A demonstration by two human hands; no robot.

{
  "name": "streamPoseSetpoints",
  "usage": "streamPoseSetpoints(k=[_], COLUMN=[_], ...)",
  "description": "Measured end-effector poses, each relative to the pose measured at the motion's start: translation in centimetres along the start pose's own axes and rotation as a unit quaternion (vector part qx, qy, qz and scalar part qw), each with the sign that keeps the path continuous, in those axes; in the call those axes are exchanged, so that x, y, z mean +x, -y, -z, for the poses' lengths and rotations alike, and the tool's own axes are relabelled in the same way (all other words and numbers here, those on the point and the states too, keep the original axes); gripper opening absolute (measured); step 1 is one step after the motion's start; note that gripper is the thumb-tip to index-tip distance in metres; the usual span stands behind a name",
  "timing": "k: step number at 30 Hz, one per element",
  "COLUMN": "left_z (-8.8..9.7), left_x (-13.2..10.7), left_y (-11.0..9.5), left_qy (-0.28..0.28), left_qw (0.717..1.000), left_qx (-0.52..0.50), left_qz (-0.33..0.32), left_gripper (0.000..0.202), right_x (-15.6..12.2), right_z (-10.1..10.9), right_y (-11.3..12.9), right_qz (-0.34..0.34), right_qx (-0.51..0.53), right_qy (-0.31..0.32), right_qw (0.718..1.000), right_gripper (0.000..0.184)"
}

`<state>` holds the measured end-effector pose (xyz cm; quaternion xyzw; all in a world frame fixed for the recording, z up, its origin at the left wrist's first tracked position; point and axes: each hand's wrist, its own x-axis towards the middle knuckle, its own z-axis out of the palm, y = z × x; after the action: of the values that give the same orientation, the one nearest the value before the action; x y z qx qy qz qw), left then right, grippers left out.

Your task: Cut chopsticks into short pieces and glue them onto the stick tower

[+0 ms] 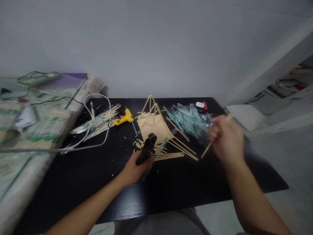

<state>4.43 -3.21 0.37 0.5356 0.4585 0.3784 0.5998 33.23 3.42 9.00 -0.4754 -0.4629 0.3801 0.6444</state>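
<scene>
Far left: clear packets [51,130] printed in green, holding pale sticks in rows, laid on a glass-topped table; white object [25,116] on top, blurred past naming. Behind these: green object [40,79] with dark cord, beside a purple sheet [73,76].

Across the packets, in front of them: white cable [36,150], looping over the near corner of the black table [73,189].

Left part of black table: clear sleeves [101,121] in a loose pile, sticks inside, partly crossed by the cable loop.

Next: yellow glue gun [126,117], lying on its side, translucent rod [135,129] just beside.

Centre, front: left hand [138,166], fingers wrapped around a black tool [148,145]; standing in the way of the near edge of the stick model. Clear printed strip [161,146] by the same hand; whether gripped, cannot tell.

Centre, behind the tool: stick model [157,129], flat base with upright peaked frames, ringed by short offcuts; loose long sticks [171,156] in front and to the right.

Right of model: heap of clear wrappers [187,117], green-printed, crumpled; small white-and-red item [200,104] behind.

Right: right hand [226,137], raised above the table, blurred, closed in a pinch on a single stick [206,150], slanting down.

Far right: white stool [245,116]; shelf compartment holding mixed items, one red [299,86].
</scene>
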Motion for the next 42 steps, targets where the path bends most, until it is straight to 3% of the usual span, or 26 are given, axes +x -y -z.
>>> streamPoseSetpoints(k=[1,4,6,9,12,14,15,19,22,25,27,30,32,34,35,39,42], left_z=[-0.1,-0.2,-0.2,-0.1,0.1,0.1,0.2,0.2,0.2,0.2,0.3,0.3,0.4,0.4,0.5,0.6,0.7], left_x=[0.1,0.1,0.0,-0.1,-0.1,0.0,0.0,0.0,-0.2,-0.2,-0.2,-0.1,0.0,0.1,0.1,0.4,0.6], left_y=[-0.2,-0.3,-0.1,0.4,0.7,0.6,0.5,0.4,0.5,0.7,0.7,0.8,0.7,0.6,0.5,0.1,0.1], left_qy=[-0.006,-0.013,-0.010,0.009,0.030,0.037,0.040,0.049,0.055,0.054,0.048,0.034,0.016,-0.006,-0.018,-0.057,-0.070], left_qw=[1.000,1.000,1.000,1.000,0.999,0.998,0.998,0.998,0.997,0.997,0.997,0.997,0.998,0.999,0.999,0.998,0.997], left_qx=[-0.003,0.000,0.010,0.027,0.034,0.037,0.039,0.046,0.056,0.059,0.061,0.064,0.057,0.038,0.025,-0.014,-0.021], left_qz=[0.002,0.011,0.014,0.008,-0.009,-0.015,-0.016,-0.021,-0.023,-0.024,-0.026,-0.027,-0.024,-0.021,-0.019,-0.012,-0.012], left_gripper=[0.036,0.038,0.038,0.035,0.034,0.034,0.033,0.032,0.031,0.032,0.031,0.031,0.032,0.033,0.034,0.036,0.036], right_x=[-1.0,-3.9,-5.4,-6.0,-3.7,-0.6,1.1,6.9,8.5,8.0,7.0,5.3,4.1,2.7,2.0,-0.8,-2.4], right_z=[-0.8,-3.6,-5.2,-6.5,-6.1,-5.2,-4.8,-4.0,-4.4,-4.6,-4.5,-4.0,-3.6,-3.3,-3.3,-3.6,-3.9], right_y=[-0.4,-1.7,-2.7,-3.9,-4.4,-4.2,-4.0,-3.6,-3.8,-4.1,-4.0,-3.2,-2.3,-0.9,-0.1,2.1,1.7], right_qz=[-0.056,-0.146,-0.170,-0.159,-0.114,-0.076,-0.064,-0.058,-0.057,-0.038,-0.008,0.041,0.050,0.008,-0.034,-0.064,-0.092], right_qx=[-0.077,-0.208,-0.214,-0.202,-0.248,-0.353,-0.421,-0.677,-0.721,-0.737,-0.721,-0.645,-0.539,-0.409,-0.359,-0.307,-0.273], right_qy=[0.088,0.324,0.395,0.391,0.405,0.427,0.435,0.333,0.273,0.218,0.196,0.209,0.259,0.318,0.344,0.398,0.426], right_qw=[0.992,0.911,0.877,0.884,0.872,0.829,0.793,0.654,0.634,0.639,0.665,0.734,0.800,0.855,0.867,0.862,0.858], right_gripper=[0.033,0.038,0.040,0.038,0.036,0.034,0.032,0.025,0.028,0.041,0.044,0.043,0.043,0.043,0.042,0.046,0.050])
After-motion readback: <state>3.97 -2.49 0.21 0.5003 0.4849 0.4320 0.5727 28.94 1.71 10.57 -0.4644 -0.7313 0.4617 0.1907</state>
